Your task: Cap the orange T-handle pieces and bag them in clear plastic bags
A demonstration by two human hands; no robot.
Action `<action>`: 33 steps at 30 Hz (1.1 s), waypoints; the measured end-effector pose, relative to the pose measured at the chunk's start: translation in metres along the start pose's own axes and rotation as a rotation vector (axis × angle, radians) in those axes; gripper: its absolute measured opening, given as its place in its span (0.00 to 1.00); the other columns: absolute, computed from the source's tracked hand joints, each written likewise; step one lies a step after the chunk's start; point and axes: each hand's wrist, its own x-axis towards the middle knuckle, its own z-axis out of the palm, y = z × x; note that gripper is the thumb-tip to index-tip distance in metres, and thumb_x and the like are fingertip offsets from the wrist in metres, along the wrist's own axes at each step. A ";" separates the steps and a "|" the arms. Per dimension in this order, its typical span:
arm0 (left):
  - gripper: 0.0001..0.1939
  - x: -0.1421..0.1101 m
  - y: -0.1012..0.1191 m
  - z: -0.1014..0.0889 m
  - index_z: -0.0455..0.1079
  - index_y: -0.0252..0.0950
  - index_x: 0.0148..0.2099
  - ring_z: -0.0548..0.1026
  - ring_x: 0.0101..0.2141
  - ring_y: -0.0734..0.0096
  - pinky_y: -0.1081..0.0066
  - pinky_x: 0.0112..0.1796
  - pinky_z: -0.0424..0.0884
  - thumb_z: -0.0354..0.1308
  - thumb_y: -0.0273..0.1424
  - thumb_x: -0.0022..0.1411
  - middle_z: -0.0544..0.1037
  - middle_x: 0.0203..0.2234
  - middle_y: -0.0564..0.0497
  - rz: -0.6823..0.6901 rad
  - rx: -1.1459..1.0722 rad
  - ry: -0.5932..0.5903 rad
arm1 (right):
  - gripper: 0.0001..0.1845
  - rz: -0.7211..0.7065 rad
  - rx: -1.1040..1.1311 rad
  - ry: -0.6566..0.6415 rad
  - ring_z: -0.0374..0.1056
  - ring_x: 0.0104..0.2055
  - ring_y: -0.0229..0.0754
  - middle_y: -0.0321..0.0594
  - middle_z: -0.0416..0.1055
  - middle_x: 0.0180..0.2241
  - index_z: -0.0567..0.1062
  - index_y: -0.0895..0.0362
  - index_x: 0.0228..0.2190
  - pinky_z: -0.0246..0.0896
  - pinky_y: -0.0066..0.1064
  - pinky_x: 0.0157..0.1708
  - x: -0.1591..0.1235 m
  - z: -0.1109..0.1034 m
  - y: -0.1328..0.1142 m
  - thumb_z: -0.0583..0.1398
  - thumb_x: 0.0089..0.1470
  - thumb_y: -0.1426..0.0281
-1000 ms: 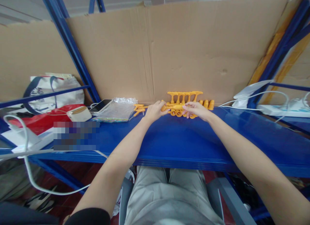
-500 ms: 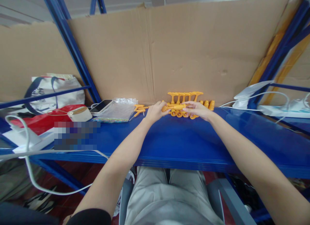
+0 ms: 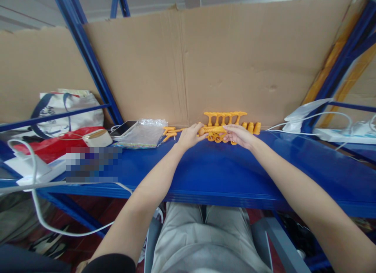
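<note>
A long yellow plastic piece [image 3: 214,129] lies level between my two hands, just above the blue shelf. My left hand [image 3: 190,136] is closed around its left end. At the right end, my right hand [image 3: 239,135] pinches it with thumb and fingers. Behind it stands a row of yellow T-shaped pieces [image 3: 225,114]. Several round hollow yellow parts [image 3: 217,138] show just below the held piece, partly covered by my right fingers. Small yellow caps [image 3: 257,128] stand to the right. Left of my left hand lie yellow pieces with thin, coiled-looking dark ends [image 3: 169,133].
A clear plastic bag [image 3: 141,135] and a phone [image 3: 125,129] lie to the left, near a white box [image 3: 97,139] and red cloth or bag. Cardboard [image 3: 132,69] walls the back of the blue shelf [image 3: 223,171]. White cables and power strips sit at both sides.
Both hands keep their hold on the yellow piece. My right fingers have shifted slightly on its right end, and the piece looks slightly turned.
</note>
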 end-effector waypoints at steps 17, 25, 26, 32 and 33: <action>0.25 -0.007 -0.043 0.007 0.66 0.36 0.59 0.65 0.59 0.39 0.44 0.54 0.64 0.56 0.37 0.61 0.67 0.60 0.33 -0.615 0.268 -0.320 | 0.18 -0.500 -0.983 0.500 0.71 0.48 0.55 0.47 0.76 0.44 0.70 0.54 0.44 0.63 0.48 0.49 0.027 -0.043 0.033 0.62 0.52 0.63; 0.23 -0.007 -0.047 0.009 0.69 0.37 0.59 0.62 0.61 0.38 0.41 0.54 0.62 0.53 0.35 0.62 0.66 0.61 0.34 -0.589 0.306 -0.399 | 0.22 -0.429 -1.427 0.322 0.69 0.52 0.58 0.53 0.76 0.49 0.72 0.56 0.54 0.58 0.50 0.51 0.019 -0.027 0.037 0.58 0.58 0.67; 0.23 -0.007 -0.048 0.009 0.69 0.37 0.59 0.62 0.61 0.38 0.41 0.55 0.62 0.53 0.34 0.62 0.66 0.61 0.35 -0.582 0.311 -0.392 | 0.23 -0.423 -1.435 0.319 0.69 0.52 0.58 0.52 0.76 0.50 0.72 0.55 0.55 0.58 0.50 0.52 0.020 -0.027 0.038 0.58 0.58 0.66; 0.22 -0.008 -0.051 0.010 0.70 0.39 0.58 0.63 0.61 0.42 0.39 0.56 0.60 0.52 0.32 0.62 0.69 0.59 0.37 -0.473 0.275 -0.340 | 0.22 -0.346 -1.439 0.281 0.68 0.55 0.58 0.50 0.74 0.52 0.73 0.54 0.55 0.58 0.52 0.53 0.020 -0.030 0.038 0.56 0.60 0.64; 0.22 -0.008 -0.051 0.011 0.70 0.41 0.59 0.63 0.61 0.43 0.38 0.56 0.60 0.51 0.31 0.63 0.70 0.59 0.38 -0.433 0.251 -0.341 | 0.22 -0.349 -1.423 0.267 0.67 0.56 0.58 0.51 0.74 0.53 0.73 0.54 0.54 0.58 0.53 0.54 0.020 -0.031 0.039 0.56 0.60 0.64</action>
